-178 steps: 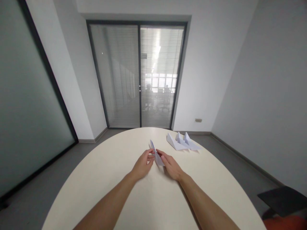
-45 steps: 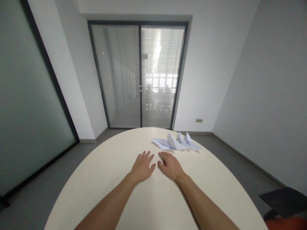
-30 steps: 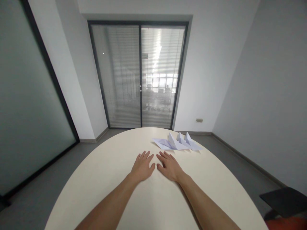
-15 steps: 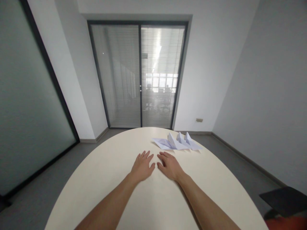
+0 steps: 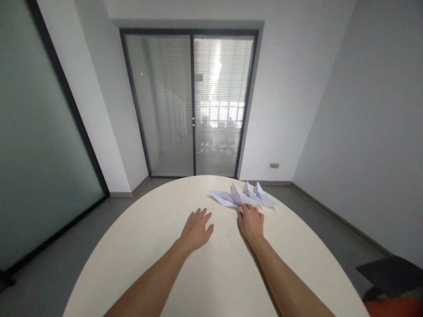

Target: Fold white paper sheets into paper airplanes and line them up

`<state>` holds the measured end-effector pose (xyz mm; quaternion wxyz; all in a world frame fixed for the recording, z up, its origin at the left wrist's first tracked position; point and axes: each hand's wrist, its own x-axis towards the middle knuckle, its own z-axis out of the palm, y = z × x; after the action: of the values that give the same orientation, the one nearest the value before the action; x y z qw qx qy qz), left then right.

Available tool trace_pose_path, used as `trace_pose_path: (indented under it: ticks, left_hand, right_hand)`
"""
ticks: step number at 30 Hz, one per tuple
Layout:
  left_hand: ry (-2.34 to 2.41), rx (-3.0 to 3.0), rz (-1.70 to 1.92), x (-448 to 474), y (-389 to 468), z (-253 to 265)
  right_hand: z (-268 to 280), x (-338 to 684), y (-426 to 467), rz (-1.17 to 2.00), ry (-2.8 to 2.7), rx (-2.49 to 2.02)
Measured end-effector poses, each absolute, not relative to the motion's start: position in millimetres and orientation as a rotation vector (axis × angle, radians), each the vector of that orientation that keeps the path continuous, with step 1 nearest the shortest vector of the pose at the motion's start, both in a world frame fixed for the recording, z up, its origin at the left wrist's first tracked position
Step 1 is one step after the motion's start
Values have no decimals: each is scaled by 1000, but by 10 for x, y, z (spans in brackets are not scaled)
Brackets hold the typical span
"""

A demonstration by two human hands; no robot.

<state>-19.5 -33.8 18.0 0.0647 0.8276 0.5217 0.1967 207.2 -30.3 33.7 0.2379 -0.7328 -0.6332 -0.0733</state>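
Folded white paper boats (image 5: 243, 196) stand close together in a row on the round table's far right part. Three pointed peaks rise from the row, and its left end is a flatter folded piece (image 5: 224, 199). My right hand (image 5: 252, 222) is at the row's near edge, fingers curled and closed on the rim of a paper boat. Its thumb and fingertips are partly hidden, and the paper still rests on the table. My left hand (image 5: 195, 230) lies palm down on the tabletop, fingers spread, holding nothing, left of and nearer than the boats.
The cream round table (image 5: 139, 251) spreads under both arms, its curved edge just beyond the boats. A dark chair-like object (image 5: 393, 275) stands at the lower right. Glazed panels with blinds (image 5: 194, 105) are behind the table.
My right hand has moved forward and right from beside my left hand to the paper boats, its fingers curling in. My left hand and the boats have stayed in place.
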Motion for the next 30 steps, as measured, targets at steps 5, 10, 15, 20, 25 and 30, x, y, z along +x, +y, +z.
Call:
trace_pose_path:
  ticks: [5,10,15,20,25,30]
  left_hand:
    - [1574,2489,639,-195,-331,167]
    - [1598,2207,873,-184,-240,154]
    - [1555,1779,1246,-240,-71,155]
    - [1446,1712,1475,-318,-11,173]
    - [1212,1889,1600,-292,-100,213]
    - [1131,2085,1602,-237,-237,294]
  right_hand:
    - [390,2071,-290,-41,-1716,-1921]
    - [355,2038,-230,193,-1613,-1750]
    - [272,1889,-207,340,-1692,-1464]
    - [219,1816,-196,436,-1645,-1428]
    - [205,1885,-181,495,-1432,-1520]
    - [186,1957,-200,535,-1309,-1606]
